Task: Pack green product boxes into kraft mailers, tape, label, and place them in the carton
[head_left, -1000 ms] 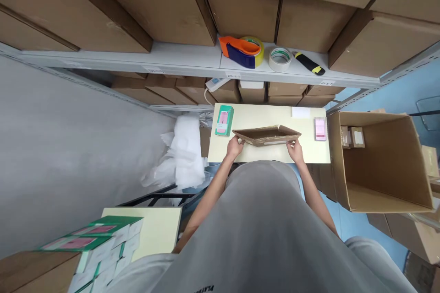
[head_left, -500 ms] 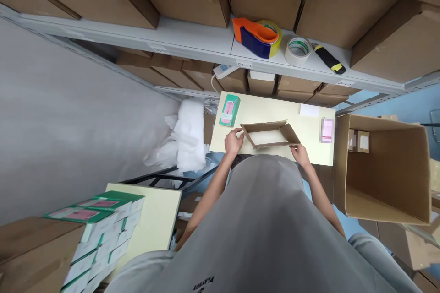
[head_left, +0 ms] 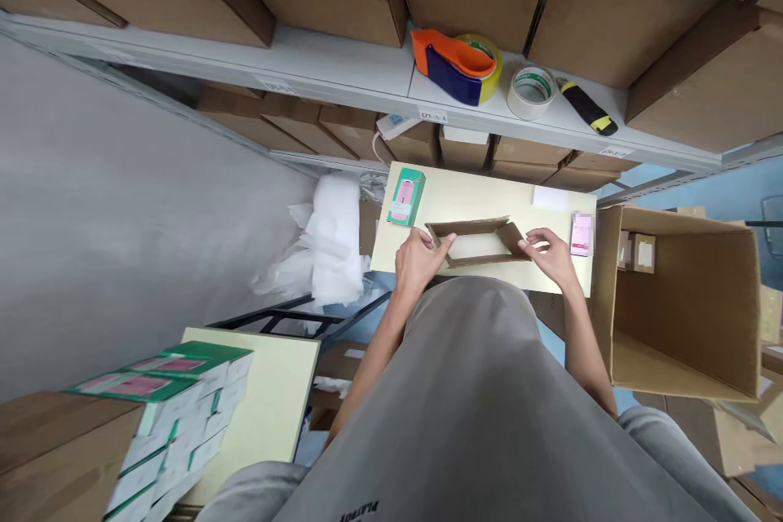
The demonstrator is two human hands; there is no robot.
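A small brown cardboard box (head_left: 474,226), opened into a rectangular sleeve, stands on the pale yellow table (head_left: 465,192). My left hand (head_left: 418,258) grips its left end, fingers curled over the edge. My right hand (head_left: 554,255) touches the right end, its fingers bent around the corner flap. A green and pink packet (head_left: 406,196) lies just left of the box. A pink packet (head_left: 581,233) lies to its right.
A large open carton (head_left: 685,294) stands right of the table. On the shelf above rest a tape dispenser (head_left: 456,64), a tape roll (head_left: 532,91) and a utility knife (head_left: 588,107). White foam wrap (head_left: 327,249) hangs left. Stacked green boxes (head_left: 177,408) sit near left.
The flat folded box has been pulled open into a rectangular shape. My right hand moved up from the near edge to the box's right end; my left hand shifted onto the left end.
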